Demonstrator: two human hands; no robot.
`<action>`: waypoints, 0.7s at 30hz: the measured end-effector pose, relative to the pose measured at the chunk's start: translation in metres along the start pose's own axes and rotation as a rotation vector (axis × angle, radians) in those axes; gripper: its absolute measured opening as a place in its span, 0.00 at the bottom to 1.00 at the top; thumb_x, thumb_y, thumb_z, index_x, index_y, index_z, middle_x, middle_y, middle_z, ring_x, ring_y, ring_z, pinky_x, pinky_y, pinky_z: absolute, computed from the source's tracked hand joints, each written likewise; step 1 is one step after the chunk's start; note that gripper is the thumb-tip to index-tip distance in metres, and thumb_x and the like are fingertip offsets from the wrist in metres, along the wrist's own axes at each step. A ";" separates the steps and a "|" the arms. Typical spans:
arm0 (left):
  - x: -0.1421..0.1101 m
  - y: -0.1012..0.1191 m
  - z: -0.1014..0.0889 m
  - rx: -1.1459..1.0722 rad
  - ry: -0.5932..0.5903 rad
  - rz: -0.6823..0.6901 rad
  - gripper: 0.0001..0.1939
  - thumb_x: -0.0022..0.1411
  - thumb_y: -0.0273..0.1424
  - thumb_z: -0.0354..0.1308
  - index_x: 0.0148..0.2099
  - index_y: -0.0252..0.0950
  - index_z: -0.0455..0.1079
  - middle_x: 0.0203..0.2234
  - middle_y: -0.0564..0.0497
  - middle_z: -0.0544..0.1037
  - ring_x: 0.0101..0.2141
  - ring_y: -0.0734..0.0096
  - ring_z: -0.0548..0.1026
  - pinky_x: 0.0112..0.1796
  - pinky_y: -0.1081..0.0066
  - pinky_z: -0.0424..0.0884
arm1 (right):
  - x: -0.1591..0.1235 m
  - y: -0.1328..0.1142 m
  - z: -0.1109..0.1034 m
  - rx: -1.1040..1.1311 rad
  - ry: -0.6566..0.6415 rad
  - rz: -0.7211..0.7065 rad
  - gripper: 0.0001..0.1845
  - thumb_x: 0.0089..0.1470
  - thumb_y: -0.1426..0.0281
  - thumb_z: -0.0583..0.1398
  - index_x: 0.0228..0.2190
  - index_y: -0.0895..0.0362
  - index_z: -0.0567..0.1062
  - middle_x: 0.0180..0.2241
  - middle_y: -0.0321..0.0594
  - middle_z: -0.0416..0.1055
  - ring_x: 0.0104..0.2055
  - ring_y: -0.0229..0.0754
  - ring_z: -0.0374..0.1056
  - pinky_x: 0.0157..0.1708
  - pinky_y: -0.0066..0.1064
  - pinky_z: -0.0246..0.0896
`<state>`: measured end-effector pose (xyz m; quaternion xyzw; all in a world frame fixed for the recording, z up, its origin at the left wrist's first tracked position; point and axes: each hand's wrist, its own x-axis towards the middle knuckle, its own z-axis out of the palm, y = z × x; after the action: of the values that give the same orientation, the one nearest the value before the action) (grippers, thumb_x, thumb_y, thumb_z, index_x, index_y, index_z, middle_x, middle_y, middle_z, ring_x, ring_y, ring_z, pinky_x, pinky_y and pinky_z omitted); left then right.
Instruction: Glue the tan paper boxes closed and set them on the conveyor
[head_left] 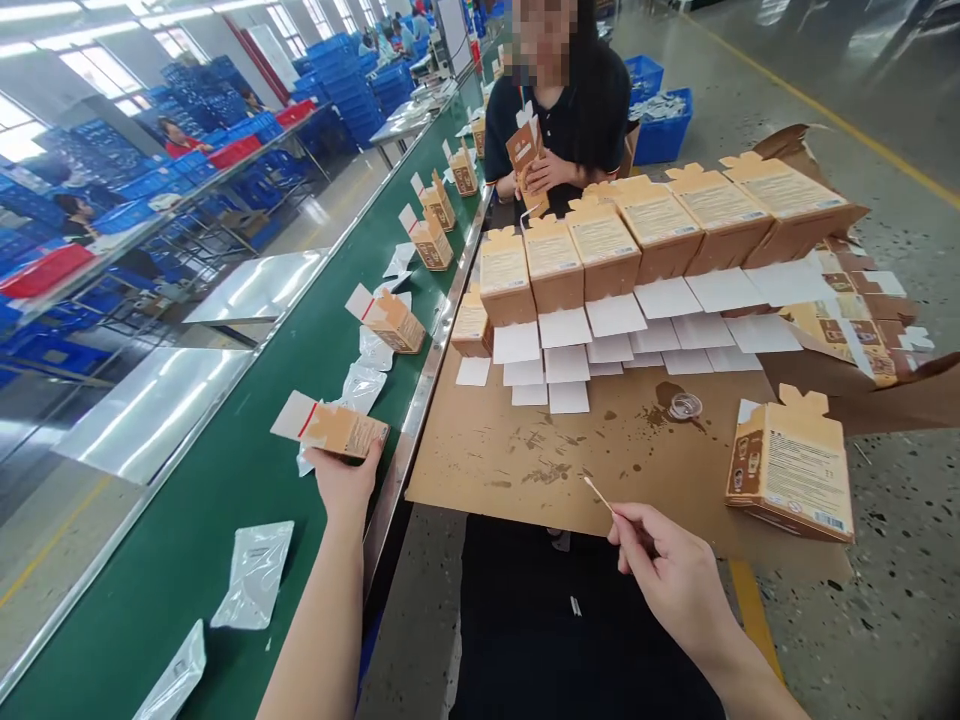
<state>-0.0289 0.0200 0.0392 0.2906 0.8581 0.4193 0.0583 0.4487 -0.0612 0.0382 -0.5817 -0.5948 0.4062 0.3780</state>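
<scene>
Left hand (343,485) closed around tan carton (346,428), directly above green conveyor belt (180,560); long axis lying across belt, white flap end pointing left. Right hand (679,575) beyond belt's right side, thumb and fingertips pinching wooden stick (598,492), tip aimed up-left.

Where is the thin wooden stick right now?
In the head view, the thin wooden stick is pinched in the person's right hand, over the near edge of the brown cardboard sheet.
</scene>
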 end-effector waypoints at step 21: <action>-0.018 0.051 -0.001 -0.808 -0.038 0.087 0.47 0.34 0.36 0.89 0.57 0.49 0.73 0.62 0.50 0.85 0.76 0.38 0.78 0.81 0.29 0.67 | 0.029 -0.029 -0.082 -0.348 0.225 -0.398 0.15 0.82 0.66 0.62 0.43 0.49 0.88 0.32 0.38 0.88 0.27 0.43 0.81 0.27 0.32 0.75</action>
<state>0.0087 0.0346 0.0758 0.2881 0.6097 0.7195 0.1659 0.5125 -0.0287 0.0955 -0.5510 -0.7123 0.1490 0.4083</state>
